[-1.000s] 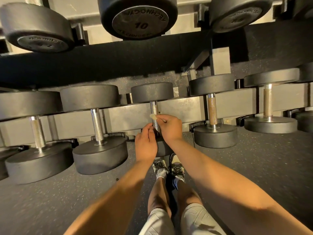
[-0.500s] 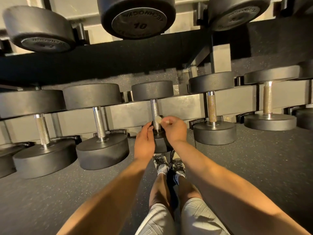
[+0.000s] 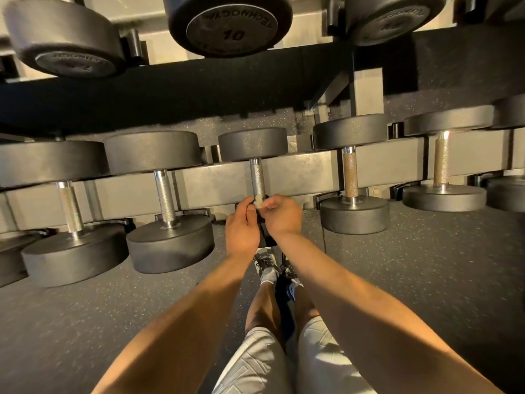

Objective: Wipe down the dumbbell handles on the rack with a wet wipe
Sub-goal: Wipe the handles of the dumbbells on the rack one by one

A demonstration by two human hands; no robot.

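Note:
A small black dumbbell lies on the lower rack rail straight ahead, its knurled steel handle [image 3: 258, 179] bare above my hands. A pale wet wipe [image 3: 259, 201] sits bunched at the near end of that handle. My right hand [image 3: 284, 214] pinches the wipe from the right. My left hand [image 3: 243, 224] curls around the dumbbell's near black head [image 3: 265, 233] from the left, fingertips by the wipe. The near head is mostly hidden behind both hands.
Larger dumbbells lie left [image 3: 166, 194] and right [image 3: 350, 177] on the same grey rail [image 3: 298, 172]. An upper tier holds more, one marked 10 [image 3: 231, 22]. Speckled rubber floor [image 3: 426, 265] spreads below, with my legs and shoes under my arms.
My right hand slid the wipe down the handle from its middle to its near end. My left hand stayed at the near head. The camera shifted slightly.

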